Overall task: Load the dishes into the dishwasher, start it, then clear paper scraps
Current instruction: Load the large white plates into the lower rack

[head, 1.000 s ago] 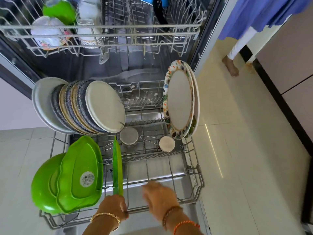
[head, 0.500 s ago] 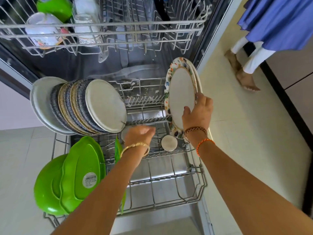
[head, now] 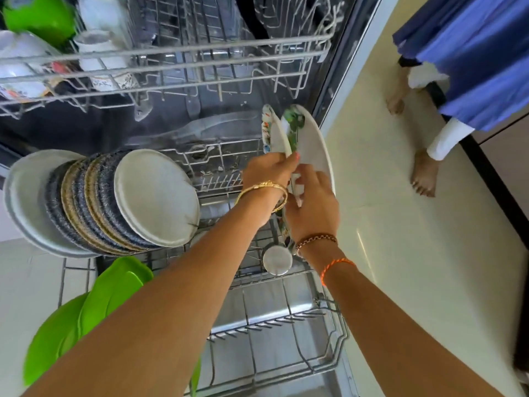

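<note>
Plates stand on edge at the right side of the lower rack (head: 329,365), where I observe both hands at work. My left hand (head: 267,173) is curled closed, fingers pinching the rim of the floral plate (head: 274,138). My right hand (head: 313,204) is closed around the lower edge of the white plate (head: 313,144) just beside it, tilted rightward.

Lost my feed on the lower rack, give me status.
Left hand and right hand both gripping the floral-rimmed white plates at the rack's right side. Plates standing on edge, spread apart. Nothing blocking them.
</note>
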Motion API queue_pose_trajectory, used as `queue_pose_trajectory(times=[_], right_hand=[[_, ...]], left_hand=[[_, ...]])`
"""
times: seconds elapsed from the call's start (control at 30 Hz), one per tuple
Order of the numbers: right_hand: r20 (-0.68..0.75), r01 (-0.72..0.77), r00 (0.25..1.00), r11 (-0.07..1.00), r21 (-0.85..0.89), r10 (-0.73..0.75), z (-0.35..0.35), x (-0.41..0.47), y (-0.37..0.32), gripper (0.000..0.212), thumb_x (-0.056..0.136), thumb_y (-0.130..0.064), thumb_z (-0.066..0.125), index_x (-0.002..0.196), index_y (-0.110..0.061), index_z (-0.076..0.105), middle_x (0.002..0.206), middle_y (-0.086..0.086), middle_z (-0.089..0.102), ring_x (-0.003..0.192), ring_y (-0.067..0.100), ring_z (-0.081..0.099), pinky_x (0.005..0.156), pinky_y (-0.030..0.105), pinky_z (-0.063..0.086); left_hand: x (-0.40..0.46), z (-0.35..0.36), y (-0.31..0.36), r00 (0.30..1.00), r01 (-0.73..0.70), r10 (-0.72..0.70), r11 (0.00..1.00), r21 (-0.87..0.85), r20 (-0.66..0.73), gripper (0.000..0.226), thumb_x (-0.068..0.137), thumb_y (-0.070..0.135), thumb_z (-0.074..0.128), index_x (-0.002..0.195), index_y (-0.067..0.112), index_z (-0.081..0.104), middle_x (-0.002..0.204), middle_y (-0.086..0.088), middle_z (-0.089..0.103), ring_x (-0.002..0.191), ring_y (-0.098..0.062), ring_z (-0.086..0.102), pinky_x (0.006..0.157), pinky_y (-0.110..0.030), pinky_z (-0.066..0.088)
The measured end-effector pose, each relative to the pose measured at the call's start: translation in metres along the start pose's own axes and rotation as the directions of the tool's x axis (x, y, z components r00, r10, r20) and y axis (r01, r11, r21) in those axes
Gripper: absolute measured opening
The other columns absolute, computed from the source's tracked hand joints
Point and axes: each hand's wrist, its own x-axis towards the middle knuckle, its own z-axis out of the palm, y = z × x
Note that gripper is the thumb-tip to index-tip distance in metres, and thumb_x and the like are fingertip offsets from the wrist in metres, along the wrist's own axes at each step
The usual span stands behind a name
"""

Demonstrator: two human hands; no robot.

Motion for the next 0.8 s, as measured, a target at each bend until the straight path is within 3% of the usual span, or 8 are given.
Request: queue_pose_trajectory(times=[0.1, 0.3, 0.5, 0.6, 0.8], right_hand=[[-0.053, -0.02, 0.998, 0.997, 0.08, 0.024, 0.004, 0.001, 0.002, 0.035, 0.081, -0.01, 0.065, 0.115, -0.012, 0.059, 0.11, 0.01, 0.059, 0.094, 0.031, 0.061, 0.077, 0.035, 0.052], [0.084, 0.033, 0.995, 0.985, 0.167, -0.048, 0.003, -0.003, 0.015, 0.058, 0.071, -0.012, 0.077, 0.125, -0.018, 0.056, 0.12, 0.003, 0.056, 0.1, 0.023, 0.059, 0.085, 0.027, 0.047], [0.163, -0.013, 0.987, 0.994, 0.109, -0.005, 0.008, -0.018, 0.024, 0.08, 0.076, -0.017, 0.074, 0.141, -0.033, 0.032, 0.136, -0.002, 0.044, 0.119, 0.021, 0.049, 0.097, 0.037, 0.046], [0.161, -0.022, 0.987, 0.994, 0.104, 0.005, 0.01, -0.019, 0.03, 0.081, 0.077, -0.018, 0.074, 0.143, -0.029, 0.028, 0.138, -0.001, 0.04, 0.122, 0.02, 0.046, 0.096, 0.033, 0.044], [0.15, 0.02, 0.988, 0.993, 0.118, -0.038, 0.01, -0.019, 0.034, 0.08, 0.075, -0.015, 0.075, 0.142, -0.02, 0.03, 0.138, 0.002, 0.04, 0.123, 0.019, 0.044, 0.097, 0.029, 0.041]], left_hand=[[0.007, 0.003, 0.0, 0.999, -0.028, 0.027, 0.999, 0.041, 0.016, 0.02, 0.084, 0.02, 0.066, 0.097, 0.005, 0.069, 0.095, -0.014, 0.07, 0.09, -0.029, 0.067, 0.084, -0.042, 0.054], [0.012, -0.007, 0.002, 0.991, -0.124, 0.131, 0.973, 0.193, -0.019, 0.016, 0.081, 0.007, 0.064, 0.095, 0.001, 0.069, 0.08, -0.007, 0.063, 0.072, -0.018, 0.058, 0.068, -0.026, 0.051], [0.006, -0.001, -0.001, 0.994, -0.052, 0.061, 0.994, 0.1, -0.09, 0.019, 0.081, 0.009, 0.064, 0.099, 0.005, 0.069, 0.092, -0.01, 0.068, 0.088, -0.027, 0.065, 0.081, -0.035, 0.053], [0.005, 0.004, 0.001, 0.994, -0.06, 0.072, 0.989, 0.138, -0.082, 0.021, 0.082, 0.015, 0.064, 0.101, 0.006, 0.07, 0.099, -0.012, 0.069, 0.088, -0.026, 0.064, 0.076, -0.028, 0.049], [0.001, 0.009, 0.001, 0.992, -0.05, 0.063, 0.991, 0.124, -0.11, 0.03, 0.082, 0.023, 0.067, 0.107, 0.005, 0.068, 0.107, -0.011, 0.068, 0.098, -0.025, 0.064, 0.087, -0.034, 0.051]])
